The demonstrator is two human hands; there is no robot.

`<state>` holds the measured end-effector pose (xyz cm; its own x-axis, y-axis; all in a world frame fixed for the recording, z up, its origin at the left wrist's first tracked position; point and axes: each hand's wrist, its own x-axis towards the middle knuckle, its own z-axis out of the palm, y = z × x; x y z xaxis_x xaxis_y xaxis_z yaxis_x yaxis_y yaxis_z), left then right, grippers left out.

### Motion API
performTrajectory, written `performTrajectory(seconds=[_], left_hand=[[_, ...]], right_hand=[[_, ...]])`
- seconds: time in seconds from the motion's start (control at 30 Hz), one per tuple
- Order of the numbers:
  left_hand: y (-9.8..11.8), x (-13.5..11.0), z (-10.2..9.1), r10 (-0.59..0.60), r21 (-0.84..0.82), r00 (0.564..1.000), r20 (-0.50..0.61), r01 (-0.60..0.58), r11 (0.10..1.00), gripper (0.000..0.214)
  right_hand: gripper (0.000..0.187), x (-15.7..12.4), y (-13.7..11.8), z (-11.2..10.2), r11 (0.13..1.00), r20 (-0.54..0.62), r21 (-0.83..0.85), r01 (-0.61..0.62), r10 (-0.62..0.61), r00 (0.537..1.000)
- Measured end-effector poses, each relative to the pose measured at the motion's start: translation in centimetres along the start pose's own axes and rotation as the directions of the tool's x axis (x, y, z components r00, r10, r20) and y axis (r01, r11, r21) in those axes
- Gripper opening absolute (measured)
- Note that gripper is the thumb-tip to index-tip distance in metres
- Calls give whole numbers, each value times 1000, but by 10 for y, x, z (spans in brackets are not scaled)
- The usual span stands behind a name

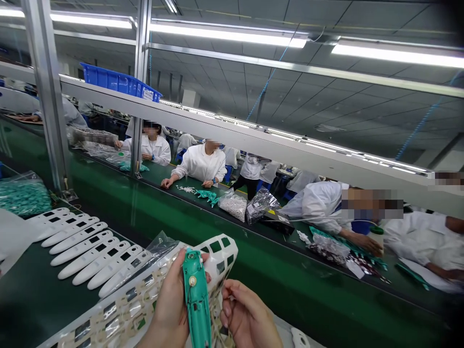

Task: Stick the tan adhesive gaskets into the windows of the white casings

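My left hand (173, 295) is wrapped round a long teal plastic housing (197, 295), which it holds up with its inner side facing me. A round pale part, thin wires and small slots show inside the housing. Just to the right, my right hand (246, 309) has its thumb and fingers curled together, apart from the housing; whatever is between the fingertips is too small to make out. Behind and below both hands lies a whitish sheet with rows of rectangular cut-outs (119, 309), its far corner raised.
White elongated shells (92, 253) lie in a row at the left, beside a bag of teal parts (23, 195). Beyond runs the green conveyor belt (290, 266); several people in white work across it among bagged parts (232, 205). A blue bin (112, 79) sits on the overhead rail.
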<state>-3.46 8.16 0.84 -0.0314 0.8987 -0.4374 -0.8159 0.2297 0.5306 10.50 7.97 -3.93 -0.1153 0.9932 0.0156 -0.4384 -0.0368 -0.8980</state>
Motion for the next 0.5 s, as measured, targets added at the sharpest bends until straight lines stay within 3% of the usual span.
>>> performTrajectory(seconds=[0.1,0.27,0.37,0.5], left_hand=[[2,3,-1,5,5,1000,-12,-5,1000,28],[15,4,2,61,68,994,-92,-55,996,30],[22,11,4,101,134,982,-161,-80,988,38],[28,17,6,66,167,975,-211,-30,985,48]], right_hand=[[42,2,6,5,993,-39,-33,-112,111,993],[55,2,24,17,947,-108,-245,-209,188,976],[62,4,28,23,889,-72,-360,-282,274,959],[69,3,24,27,861,23,-398,-318,356,934]])
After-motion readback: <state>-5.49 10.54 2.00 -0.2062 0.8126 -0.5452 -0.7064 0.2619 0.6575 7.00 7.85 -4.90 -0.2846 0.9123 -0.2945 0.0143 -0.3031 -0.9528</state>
